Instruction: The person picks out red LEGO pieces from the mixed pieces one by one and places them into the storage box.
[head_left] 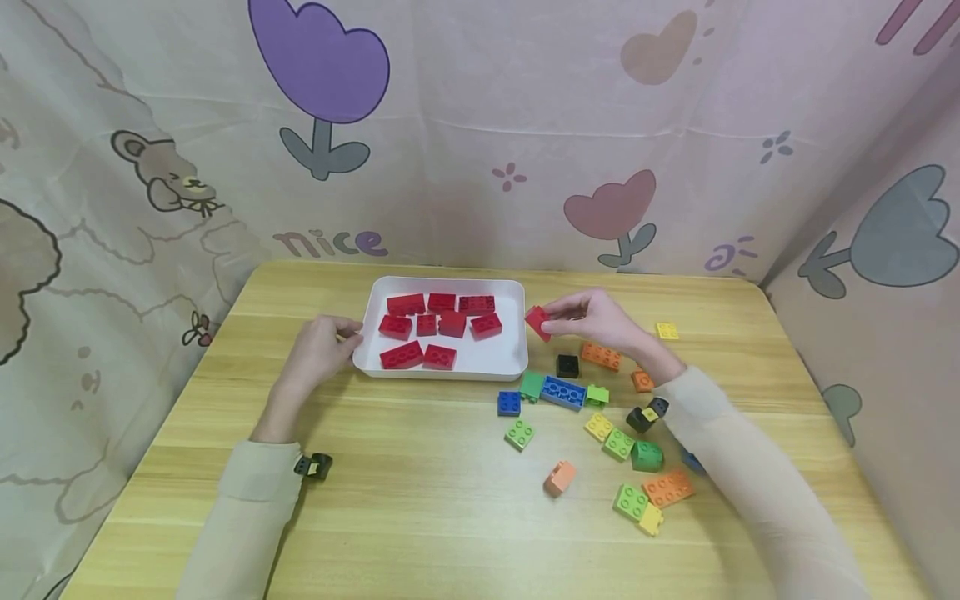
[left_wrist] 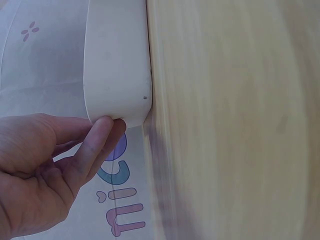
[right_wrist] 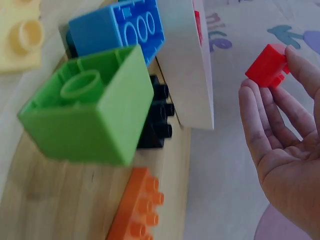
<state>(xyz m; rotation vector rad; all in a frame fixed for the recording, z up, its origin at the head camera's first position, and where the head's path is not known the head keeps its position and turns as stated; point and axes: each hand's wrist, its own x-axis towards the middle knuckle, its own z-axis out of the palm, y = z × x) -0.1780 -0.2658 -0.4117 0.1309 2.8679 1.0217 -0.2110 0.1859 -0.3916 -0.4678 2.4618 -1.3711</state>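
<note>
Near the right rim of a white tray (head_left: 491,362), my right hand (head_left: 600,321) pinches a red toy brick (head_left: 537,322) between thumb and fingertips. In the right wrist view the red brick (right_wrist: 267,65) is tilted, held up off the table by the right hand (right_wrist: 290,135). My left hand (head_left: 318,350) grips the tray's left edge. The left wrist view has the left hand (left_wrist: 55,165) with its fingertips at the end wall of the tray (left_wrist: 117,65). Several red bricks (head_left: 402,356) lie in the tray, spread in loose rows.
Right of the tray lie several loose bricks: a blue brick (head_left: 563,392), a black brick (head_left: 567,366), an orange brick (head_left: 602,357), a light green brick (head_left: 519,434) and others. A yellow brick (head_left: 667,331) sits farther right. Printed curtains (head_left: 465,217) hang behind the wooden table (head_left: 420,500).
</note>
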